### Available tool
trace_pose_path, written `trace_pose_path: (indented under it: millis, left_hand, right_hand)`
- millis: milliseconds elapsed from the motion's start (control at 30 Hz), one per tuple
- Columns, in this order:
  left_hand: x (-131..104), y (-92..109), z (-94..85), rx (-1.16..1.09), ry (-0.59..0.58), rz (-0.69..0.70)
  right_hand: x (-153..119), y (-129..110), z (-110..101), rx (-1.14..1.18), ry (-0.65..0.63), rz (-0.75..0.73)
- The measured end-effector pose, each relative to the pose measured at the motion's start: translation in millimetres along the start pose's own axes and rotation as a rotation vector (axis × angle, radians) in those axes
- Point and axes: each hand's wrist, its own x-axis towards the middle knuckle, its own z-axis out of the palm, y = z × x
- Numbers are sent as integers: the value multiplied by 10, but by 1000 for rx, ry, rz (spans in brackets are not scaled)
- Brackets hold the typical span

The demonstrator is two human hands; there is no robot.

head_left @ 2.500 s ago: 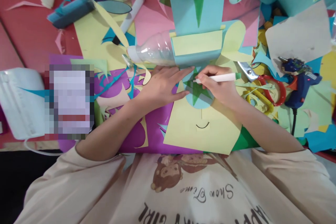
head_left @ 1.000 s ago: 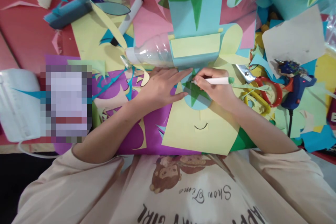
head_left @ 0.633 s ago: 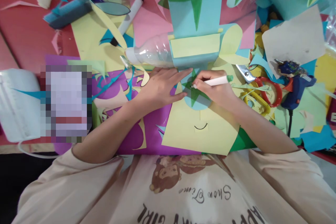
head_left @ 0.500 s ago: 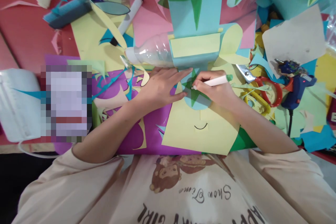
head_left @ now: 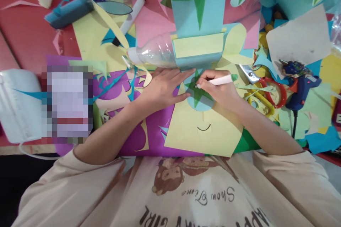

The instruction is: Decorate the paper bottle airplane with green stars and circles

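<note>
My right hand (head_left: 217, 86) grips a white marker (head_left: 221, 80) with a green end, its tip touching a green star (head_left: 196, 96). The star is on a round light blue paper (head_left: 192, 105), which lies over a pale yellow sheet (head_left: 183, 136) bearing a small curved black line. Fingers spread, my left hand (head_left: 166, 86) rests flat, its thumb and index finger reaching the left side of the blue paper. Just beyond the hands, a clear plastic bottle (head_left: 156, 52) lies on its side, wrapped in blue and yellow paper.
To the right lie red-handled scissors (head_left: 277, 94), a yellow-handled pair (head_left: 262, 104) and a blue glue gun (head_left: 298, 94) with a cord. A blurred-out phone-like object (head_left: 69, 103) and a white case (head_left: 21, 106) are at left. Purple paper (head_left: 160, 120) and scraps surround the work.
The marker tip has shifted very slightly on the green star, and the right hand with it. My left hand stays in place.
</note>
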Motion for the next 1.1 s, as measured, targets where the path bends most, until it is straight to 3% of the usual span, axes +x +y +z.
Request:
trace_pose_path:
  millis: [467,733,1100]
  left_hand:
    - [4,9,-16,-1,-12,0]
    - [-3,-4,4,-7,-2,13]
    - [8,8,-13,-25,-10,-3]
  right_hand:
    - [0,29,5,-34,61,-98]
    - [-13,55,-10,46,100,-97]
    - [-7,22,-6,33,53,-28]
